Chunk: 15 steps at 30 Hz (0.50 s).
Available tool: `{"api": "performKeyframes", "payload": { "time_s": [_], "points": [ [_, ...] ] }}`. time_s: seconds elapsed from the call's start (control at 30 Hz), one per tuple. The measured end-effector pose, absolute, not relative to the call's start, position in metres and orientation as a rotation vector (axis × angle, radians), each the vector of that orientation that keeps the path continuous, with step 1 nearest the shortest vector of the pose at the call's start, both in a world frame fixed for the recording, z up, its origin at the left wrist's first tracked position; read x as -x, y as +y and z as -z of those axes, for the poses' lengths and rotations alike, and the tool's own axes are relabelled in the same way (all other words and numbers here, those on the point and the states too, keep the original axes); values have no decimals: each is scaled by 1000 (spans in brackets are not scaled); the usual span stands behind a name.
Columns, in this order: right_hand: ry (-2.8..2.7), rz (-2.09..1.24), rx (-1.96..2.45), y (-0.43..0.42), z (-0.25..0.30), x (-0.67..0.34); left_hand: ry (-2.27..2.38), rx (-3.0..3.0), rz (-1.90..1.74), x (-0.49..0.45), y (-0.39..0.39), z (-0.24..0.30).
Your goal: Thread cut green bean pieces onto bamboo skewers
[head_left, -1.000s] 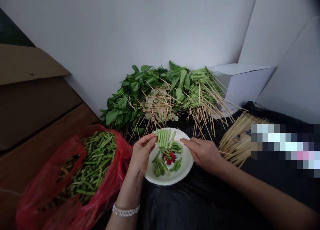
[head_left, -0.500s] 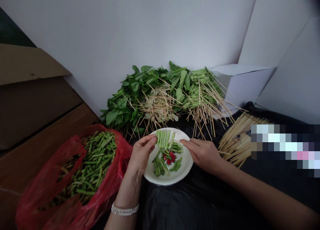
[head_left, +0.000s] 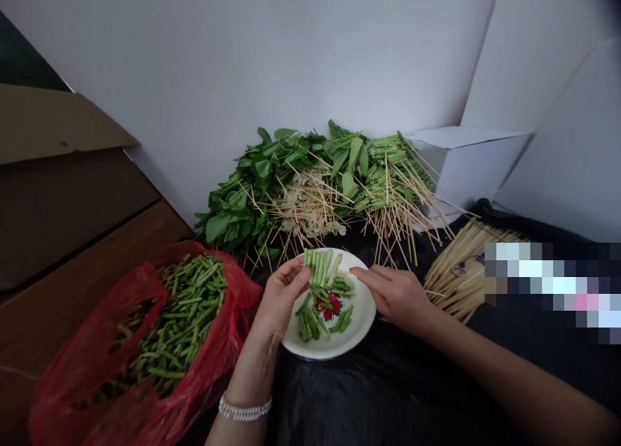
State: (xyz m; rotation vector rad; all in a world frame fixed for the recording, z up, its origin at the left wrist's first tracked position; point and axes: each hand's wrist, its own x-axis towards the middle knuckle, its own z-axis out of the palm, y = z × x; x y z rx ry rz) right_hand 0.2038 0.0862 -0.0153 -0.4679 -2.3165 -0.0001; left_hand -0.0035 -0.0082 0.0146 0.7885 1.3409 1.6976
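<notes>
My left hand (head_left: pixel 285 297), with a beaded bracelet at the wrist, pinches a row of cut green stem pieces (head_left: pixel 317 267) set side by side. My right hand (head_left: pixel 396 298) is closed with its index finger extended along a thin bamboo skewer (head_left: pixel 343 272) that runs toward the row. One piece at the right end leans slightly apart from the others. Both hands are above a white plate (head_left: pixel 326 353) with a red flower print. More cut stems (head_left: pixel 310 323) lie loose on the plate in small clumps.
On the left, a red plastic bag (head_left: pixel 237 303) holds many cut stems. Leafy greens (head_left: pixel 233 200) and skewered stem bundles (head_left: pixel 391 174) are piled by the wall. Bare skewers (head_left: pixel 449 278) with scissors (head_left: pixel 458 267) lie at right, near a white box (head_left: pixel 475 167). Black plastic (head_left: pixel 349 401) covers the surface.
My left hand has shifted slightly to the right, with the stem row tipped a little. My right hand stays nearly in place with the skewer.
</notes>
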Motion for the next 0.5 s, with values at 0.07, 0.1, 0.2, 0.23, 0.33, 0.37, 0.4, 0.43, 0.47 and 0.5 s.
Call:
{"api": "performKeyframes", "payload": {
  "time_s": [0.07,0.1,0.2,0.23,0.33,0.37,0.4,0.43,0.47,0.5],
  "points": [
    [-2314,20,456,86,15,-204,1308,-860,-1632,2,-9,-14],
    [-2318,30,444,86,15,-204,1301,-873,-1627,2,-9,-14],
    [-2310,87,422,90,13,-205,1287,-815,-1760,6,-9,-14],
    [-2299,119,432,92,11,-206,1274,-781,-1826,8,-9,-16],
    [-2270,232,496,99,6,-211,1206,-697,-1998,16,-9,-21],
    [-2270,271,514,101,4,-212,1181,-674,-2050,18,-9,-22],
    [-2271,308,527,103,2,-214,1157,-656,-2099,20,-9,-24],
    [-2274,342,537,105,0,-216,1135,-645,-2144,22,-9,-25],
    [-2278,369,544,107,0,-218,1118,-640,-2183,23,-10,-26],
    [-2282,389,550,109,-1,-219,1106,-642,-2212,24,-10,-27]
  ]
}}
